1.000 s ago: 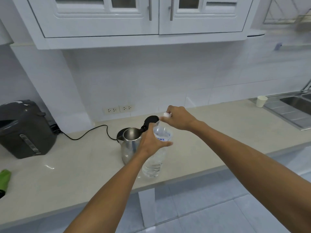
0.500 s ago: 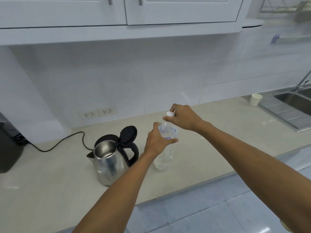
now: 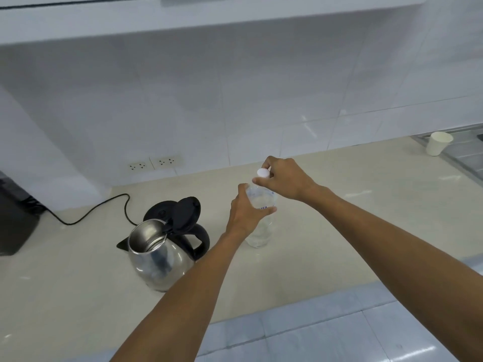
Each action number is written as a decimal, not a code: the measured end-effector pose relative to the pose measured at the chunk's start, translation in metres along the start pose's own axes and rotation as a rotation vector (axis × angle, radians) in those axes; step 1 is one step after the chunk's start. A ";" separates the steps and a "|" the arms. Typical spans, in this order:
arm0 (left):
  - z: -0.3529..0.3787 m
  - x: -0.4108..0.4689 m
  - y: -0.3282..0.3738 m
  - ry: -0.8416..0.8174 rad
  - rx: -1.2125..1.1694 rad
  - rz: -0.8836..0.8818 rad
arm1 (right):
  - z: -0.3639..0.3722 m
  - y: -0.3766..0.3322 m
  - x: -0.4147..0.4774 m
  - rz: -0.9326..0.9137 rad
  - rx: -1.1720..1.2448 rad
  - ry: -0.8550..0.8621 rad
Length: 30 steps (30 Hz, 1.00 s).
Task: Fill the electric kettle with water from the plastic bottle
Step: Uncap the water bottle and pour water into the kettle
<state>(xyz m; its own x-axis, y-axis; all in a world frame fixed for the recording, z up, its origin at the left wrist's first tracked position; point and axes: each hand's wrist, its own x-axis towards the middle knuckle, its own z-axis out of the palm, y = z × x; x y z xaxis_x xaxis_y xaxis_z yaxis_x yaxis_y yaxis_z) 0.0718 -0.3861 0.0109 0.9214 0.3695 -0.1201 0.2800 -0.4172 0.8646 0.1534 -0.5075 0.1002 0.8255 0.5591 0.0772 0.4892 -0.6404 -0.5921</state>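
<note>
Head view: white cap [image 3: 263, 172] now pinched in right hand [image 3: 286, 178] fingertips, lifted just clear of the neck, where half a second back it sat lower against the bottle top. Left hand [image 3: 245, 212] wrapped around plastic bottle [image 3: 258, 231], held upright on the bench [image 3: 78, 296]. Electric kettle [image 3: 159, 257] just left of the bottle, lid [image 3: 187, 211] flipped up, mouth open. Uncapped, so probably ready for pouring.

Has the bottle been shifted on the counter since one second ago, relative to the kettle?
Yes. The bottle now stands clear to the right of the kettle; earlier it overlapped the kettle's front.
</note>
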 end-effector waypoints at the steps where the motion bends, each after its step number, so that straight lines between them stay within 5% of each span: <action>1: -0.001 0.000 0.000 0.001 0.001 -0.003 | 0.002 0.000 0.001 -0.001 0.003 0.003; 10: -0.016 -0.019 -0.005 -0.089 0.212 -0.026 | 0.011 -0.005 -0.014 0.044 -0.065 0.030; 18: -0.064 -0.093 -0.027 -0.096 0.383 0.098 | 0.036 -0.042 -0.071 0.144 -0.087 0.224; 30: -0.204 -0.189 -0.082 0.054 0.485 0.094 | 0.123 -0.133 -0.136 0.139 -0.006 0.079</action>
<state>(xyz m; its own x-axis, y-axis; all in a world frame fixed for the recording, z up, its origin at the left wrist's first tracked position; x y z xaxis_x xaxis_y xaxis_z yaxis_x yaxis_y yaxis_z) -0.1805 -0.2525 0.0623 0.9372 0.3483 -0.0158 0.3008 -0.7847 0.5420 -0.0585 -0.4342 0.0699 0.9049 0.4217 0.0575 0.3698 -0.7121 -0.5969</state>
